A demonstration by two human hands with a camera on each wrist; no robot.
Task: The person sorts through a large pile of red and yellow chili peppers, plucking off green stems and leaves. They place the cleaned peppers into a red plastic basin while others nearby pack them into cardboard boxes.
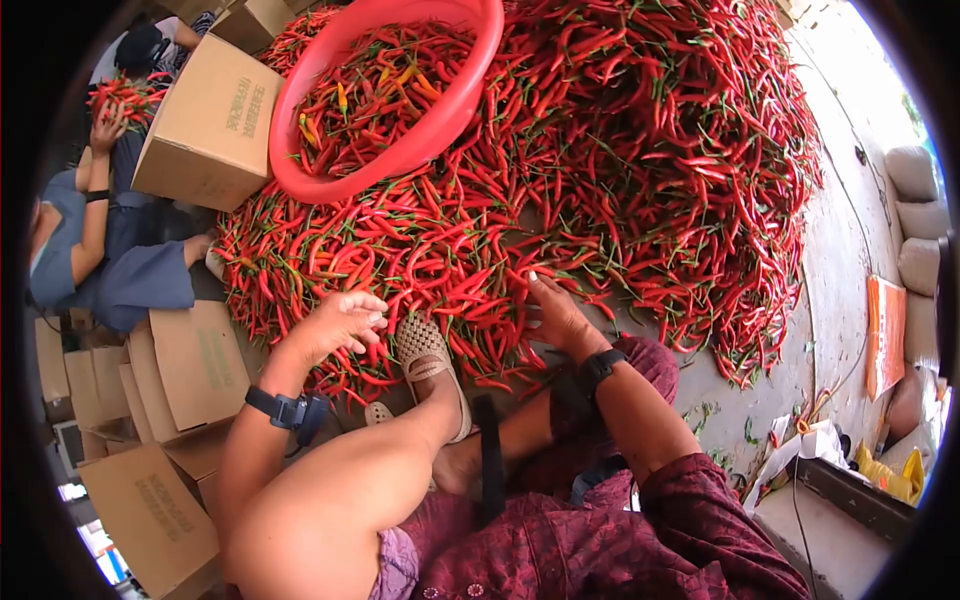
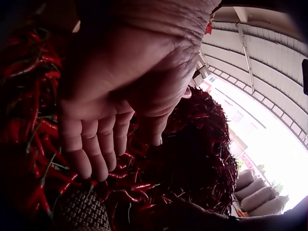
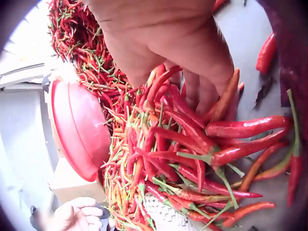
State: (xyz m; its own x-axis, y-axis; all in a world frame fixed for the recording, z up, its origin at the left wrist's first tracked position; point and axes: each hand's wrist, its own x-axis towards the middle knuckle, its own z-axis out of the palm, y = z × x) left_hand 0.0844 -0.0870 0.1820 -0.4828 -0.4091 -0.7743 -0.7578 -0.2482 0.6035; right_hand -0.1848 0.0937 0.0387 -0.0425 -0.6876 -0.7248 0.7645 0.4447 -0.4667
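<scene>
Floor, left side: second person holding a bunch of chilies, just beside a cardboard box. Pink basin sits tilted on the heap's far-left part, chilies inside.

Left hand: released, fingers loosely bent, palm holding nothing, over the near edge of the red chilies, just beside the woven shoe.

Right hand: right of the shoe, fingers down among chilies at the heap's near edge. Fingertips partly buried, so can't tell if it grips any.

Heap looks tallest toward the right; sacks along the floor's right edge.

My read on the step: gathering chilies by hand. Next move calls for right fingers closing round a small clump, left hand ready to take it.
</scene>
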